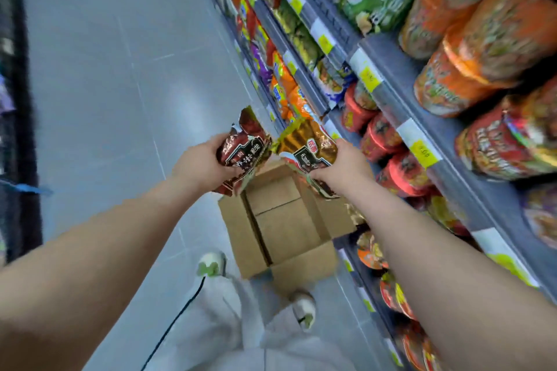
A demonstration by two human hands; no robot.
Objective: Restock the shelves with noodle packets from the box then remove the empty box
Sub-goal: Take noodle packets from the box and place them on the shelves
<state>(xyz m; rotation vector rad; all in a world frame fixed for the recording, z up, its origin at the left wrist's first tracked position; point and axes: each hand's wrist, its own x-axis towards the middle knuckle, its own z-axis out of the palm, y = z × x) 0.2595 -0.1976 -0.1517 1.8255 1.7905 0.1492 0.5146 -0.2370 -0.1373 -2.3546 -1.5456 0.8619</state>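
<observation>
Left hand fingers grip 1 dark-red packet, right hand 1 gold packet — above the box.

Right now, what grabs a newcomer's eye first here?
Two noodle packets are held up mid-frame: the left hand grips a dark red packet, and the right hand grips a golden-brown packet. Directly below them an open cardboard box sits on the floor, showing only bare cardboard inside. Along the right run the shelves, packed with orange noodle bowls and red noodle cups.
</observation>
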